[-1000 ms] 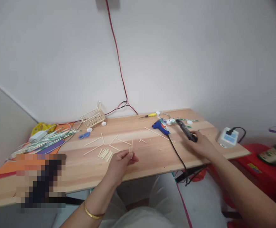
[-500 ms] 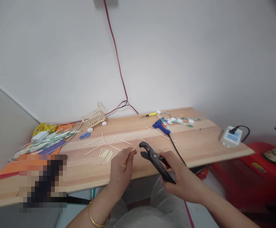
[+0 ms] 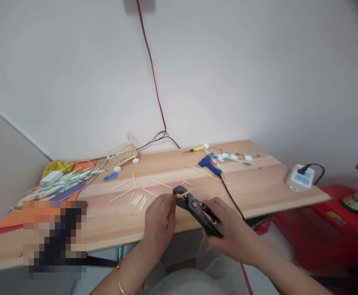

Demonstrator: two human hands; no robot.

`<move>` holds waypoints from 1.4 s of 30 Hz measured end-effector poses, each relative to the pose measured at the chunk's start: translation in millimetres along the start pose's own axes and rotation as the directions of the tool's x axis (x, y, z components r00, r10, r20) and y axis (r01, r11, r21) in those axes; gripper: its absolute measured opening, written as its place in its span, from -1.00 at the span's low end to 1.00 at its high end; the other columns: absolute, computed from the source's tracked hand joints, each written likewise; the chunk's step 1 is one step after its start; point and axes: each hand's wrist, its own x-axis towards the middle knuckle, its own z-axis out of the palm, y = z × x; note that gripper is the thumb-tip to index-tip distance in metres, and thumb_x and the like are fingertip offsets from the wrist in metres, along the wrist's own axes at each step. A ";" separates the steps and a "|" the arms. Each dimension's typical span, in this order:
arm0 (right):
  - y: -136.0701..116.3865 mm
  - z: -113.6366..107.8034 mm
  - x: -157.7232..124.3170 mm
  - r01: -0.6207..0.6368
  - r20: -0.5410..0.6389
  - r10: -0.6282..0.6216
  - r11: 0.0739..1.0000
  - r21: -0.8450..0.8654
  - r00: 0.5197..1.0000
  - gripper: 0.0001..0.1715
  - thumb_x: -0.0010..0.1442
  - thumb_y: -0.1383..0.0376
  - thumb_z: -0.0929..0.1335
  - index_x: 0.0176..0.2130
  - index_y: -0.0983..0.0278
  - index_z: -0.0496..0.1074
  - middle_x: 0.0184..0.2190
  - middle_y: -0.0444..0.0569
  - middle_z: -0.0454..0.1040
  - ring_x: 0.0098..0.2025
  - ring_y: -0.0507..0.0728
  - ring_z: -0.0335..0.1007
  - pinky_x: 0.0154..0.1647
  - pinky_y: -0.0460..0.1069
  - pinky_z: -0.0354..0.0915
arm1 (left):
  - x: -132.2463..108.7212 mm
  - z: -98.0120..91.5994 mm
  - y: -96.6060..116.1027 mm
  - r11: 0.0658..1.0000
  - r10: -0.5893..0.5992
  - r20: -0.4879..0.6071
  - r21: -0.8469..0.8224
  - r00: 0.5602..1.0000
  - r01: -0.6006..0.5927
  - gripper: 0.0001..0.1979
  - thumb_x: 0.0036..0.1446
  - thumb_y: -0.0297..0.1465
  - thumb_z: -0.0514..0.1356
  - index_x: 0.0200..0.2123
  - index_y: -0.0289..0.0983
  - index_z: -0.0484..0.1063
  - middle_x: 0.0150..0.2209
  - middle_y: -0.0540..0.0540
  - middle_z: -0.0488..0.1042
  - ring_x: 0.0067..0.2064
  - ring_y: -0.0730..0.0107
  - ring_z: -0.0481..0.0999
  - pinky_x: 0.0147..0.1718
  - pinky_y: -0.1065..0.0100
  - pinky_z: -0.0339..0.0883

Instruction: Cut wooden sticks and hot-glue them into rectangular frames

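- A thin, pale wooden stick [image 3: 183, 194], short and straight, lies across the head of black cutting pliers [image 3: 197, 209] above the near edge of a light wooden table [image 3: 258, 192]
- The left hand [image 3: 160, 221] pinches the stick's left end between thumb and fingertips, just beside the pliers' head
- The right hand [image 3: 232, 231] is wrapped around the pliers' 2 dark handles, gripping them; the tool points up and left toward the left hand
- The stick sits between the 2 hands, nearer the left, with the pliers' jaws around it
- Behind the hands, loose cut sticks [image 3: 137, 199] lie scattered on the table, with a blue glue gun [image 3: 208, 164] farther back and a small stick-built cart [image 3: 121, 153] near the wall
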 end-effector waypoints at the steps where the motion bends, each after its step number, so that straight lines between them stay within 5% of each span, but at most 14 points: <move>1: 0.8 0.0 0.0 0.000 0.001 0.000 1.000 -0.002 1.000 -0.46 -0.12 0.49 0.29 -0.08 0.23 0.28 -0.28 -0.05 0.27 -0.27 0.11 0.23 -0.27 -0.03 0.22 | -0.1 0.4 -0.5 1.000 0.010 -0.004 0.007 1.000 -0.010 -0.77 0.20 -0.48 -0.06 -0.23 -0.27 0.39 -0.34 -0.12 0.48 -0.29 0.36 0.44 -0.33 0.41 0.25; 12: 9.2 4.3 1.8 0.019 0.007 -0.019 1.000 0.008 1.000 -0.55 -0.13 0.51 0.28 -0.18 0.20 0.32 -0.34 -0.08 0.31 -0.31 0.11 0.26 -0.32 -0.04 0.20 | 1.0 4.6 -7.9 0.989 0.122 -0.016 0.088 0.992 -0.120 -0.76 0.20 -0.50 -0.07 -0.17 -0.27 0.35 -0.32 -0.18 0.45 -0.23 0.30 0.42 -0.28 0.34 0.26; 19: 21.1 12.8 6.4 -0.006 0.018 0.008 0.996 -0.085 1.000 -0.49 -0.04 0.47 0.26 -0.05 0.24 0.28 -0.28 -0.02 0.35 -0.24 0.15 0.29 -0.24 -0.02 0.19 | 1.3 9.6 -12.6 0.977 0.109 0.006 0.182 0.994 -0.108 -0.76 0.20 -0.48 -0.06 -0.23 -0.28 0.39 -0.39 -0.16 0.45 -0.32 0.31 0.40 -0.35 0.36 0.23; 26: 15.3 15.6 9.5 -0.114 0.075 0.122 0.988 -0.107 0.990 -0.80 0.16 0.23 0.24 -0.18 0.23 0.28 -0.41 -0.07 0.42 -0.35 0.13 0.35 -0.38 -0.06 0.14 | 6.3 14.2 -10.6 0.965 -0.052 0.107 0.260 0.993 0.023 -0.73 0.22 -0.43 -0.07 -0.20 -0.27 0.41 -0.39 -0.16 0.48 -0.32 0.29 0.44 -0.36 0.36 0.19; 32: 17.5 5.4 20.3 -0.132 0.188 0.156 0.982 -0.134 0.970 -0.60 0.22 0.02 0.16 -0.37 0.28 0.30 -0.47 -0.04 0.42 -0.43 0.10 0.32 -0.44 -0.07 0.10 | 22.0 13.9 -7.7 0.945 -0.260 0.289 0.273 0.921 0.181 -0.70 0.21 -0.38 -0.08 -0.38 -0.26 0.42 -0.46 -0.13 0.48 -0.39 0.31 0.44 -0.40 0.37 0.12; 42: 26.0 4.4 35.1 -0.440 0.478 0.392 0.898 -0.014 0.786 -0.30 0.14 -0.22 0.05 -0.62 0.27 0.17 -0.78 -0.15 0.20 -0.74 -0.01 0.17 -0.72 -0.13 0.10 | 19.9 40.7 -30.1 0.898 -0.381 0.366 0.363 0.849 0.247 -0.63 0.23 -0.30 -0.10 -0.42 -0.31 0.43 -0.39 -0.24 0.51 -0.33 0.21 0.47 -0.38 0.34 0.11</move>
